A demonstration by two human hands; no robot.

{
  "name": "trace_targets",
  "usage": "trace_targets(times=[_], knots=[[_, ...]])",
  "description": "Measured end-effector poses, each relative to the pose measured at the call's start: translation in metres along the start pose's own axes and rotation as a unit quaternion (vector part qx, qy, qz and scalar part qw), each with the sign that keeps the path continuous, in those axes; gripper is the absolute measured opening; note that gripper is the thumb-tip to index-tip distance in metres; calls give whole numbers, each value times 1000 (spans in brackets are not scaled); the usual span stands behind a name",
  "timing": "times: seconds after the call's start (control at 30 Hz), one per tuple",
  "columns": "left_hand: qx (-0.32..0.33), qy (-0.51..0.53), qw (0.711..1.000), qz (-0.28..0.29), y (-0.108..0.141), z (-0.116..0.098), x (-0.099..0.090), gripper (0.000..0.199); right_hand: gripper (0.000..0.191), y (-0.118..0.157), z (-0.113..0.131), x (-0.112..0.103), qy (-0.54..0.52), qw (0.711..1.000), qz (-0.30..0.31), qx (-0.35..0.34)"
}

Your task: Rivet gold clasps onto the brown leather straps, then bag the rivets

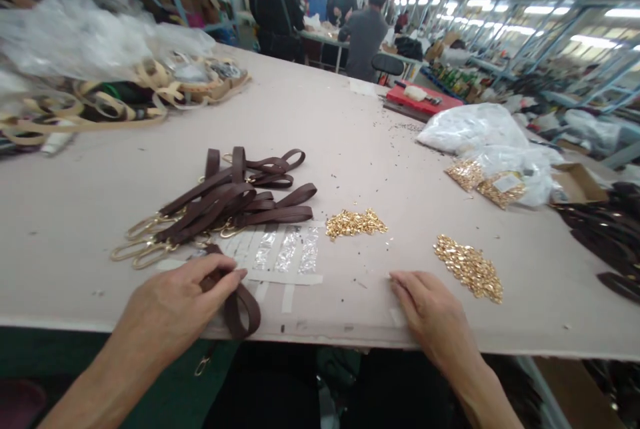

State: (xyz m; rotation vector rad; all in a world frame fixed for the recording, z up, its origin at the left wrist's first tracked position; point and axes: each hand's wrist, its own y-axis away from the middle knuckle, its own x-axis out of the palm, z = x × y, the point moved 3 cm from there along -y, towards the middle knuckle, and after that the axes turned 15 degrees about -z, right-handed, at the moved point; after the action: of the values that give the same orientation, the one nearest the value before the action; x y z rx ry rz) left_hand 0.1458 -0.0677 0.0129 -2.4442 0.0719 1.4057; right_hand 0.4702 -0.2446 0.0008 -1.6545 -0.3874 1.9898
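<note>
My left hand [167, 306] is closed on a looped dark brown leather strap [243, 314] at the table's near edge. Below that edge hangs a gold clasp [203, 365]; whether it belongs to this strap I cannot tell. Just beyond the hand lies a heap of similar brown straps [220, 206] with gold snap hooks [150, 252]. My right hand [434, 312] rests low over the table, thumb and fingers pressed together; anything between the tips is too small to make out. It lies between a pile of small gold metal pieces [356, 222] and a second gold pile [470, 269].
Clear plastic strips [285, 252] are taped to the table [320, 122]. At right are plastic bags of gold pieces [500, 186], a cardboard box [580, 184] and dark straps [607, 242]. Beige straps and plastic [90, 36] crowd the far left. A red tray [425, 99] and several people stand beyond.
</note>
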Motion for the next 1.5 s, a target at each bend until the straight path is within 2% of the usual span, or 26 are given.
trace_targets(times=[0.07,0.13,0.23,0.3,0.37,0.5,0.6,0.7,0.73,0.83,0.9,0.97,1.03,1.1,1.27,1.4,1.5], knots=[[-75,40,996,25,11,1,-1,26,27,-5,-1,8,23,999,4,-37],[-141,138,980,35,21,-1,-2,25,29,-4,-9,13,33,998,23,-56],[-245,319,915,28,34,-8,-5,41,32,-2,-21,18,42,994,66,-73],[-296,405,863,54,41,-16,-5,53,34,-2,-24,18,47,992,76,-90],[-318,465,820,98,47,-24,-5,52,34,-4,-23,16,53,991,73,-102],[-338,548,738,203,56,-38,2,36,36,-8,-17,9,43,993,52,-101],[-321,576,710,247,62,-48,8,33,34,-10,-16,2,7,999,32,-38],[-298,565,728,248,68,-59,13,31,28,-6,-16,-5,-65,992,48,100],[-291,547,743,252,71,-63,14,28,27,-2,-14,-6,-95,983,54,148],[-259,494,786,267,79,-74,19,41,28,9,5,-10,-208,941,54,263],[-243,507,785,262,82,-83,23,31,28,16,26,-10,-298,898,46,321],[-241,539,762,267,84,-91,29,26,25,21,48,-7,-380,849,41,364],[-250,564,738,273,85,-98,34,31,22,24,68,-3,-441,810,46,382],[-249,572,736,263,85,-103,36,32,18,25,81,0,-470,791,50,388],[-198,560,779,201,85,-110,31,23,16,24,89,4,-479,783,55,393],[-160,552,790,216,88,-112,31,29,17,21,91,4,-477,781,70,397],[-136,532,808,211,90,-111,34,32,16,19,93,4,-479,779,85,395]])
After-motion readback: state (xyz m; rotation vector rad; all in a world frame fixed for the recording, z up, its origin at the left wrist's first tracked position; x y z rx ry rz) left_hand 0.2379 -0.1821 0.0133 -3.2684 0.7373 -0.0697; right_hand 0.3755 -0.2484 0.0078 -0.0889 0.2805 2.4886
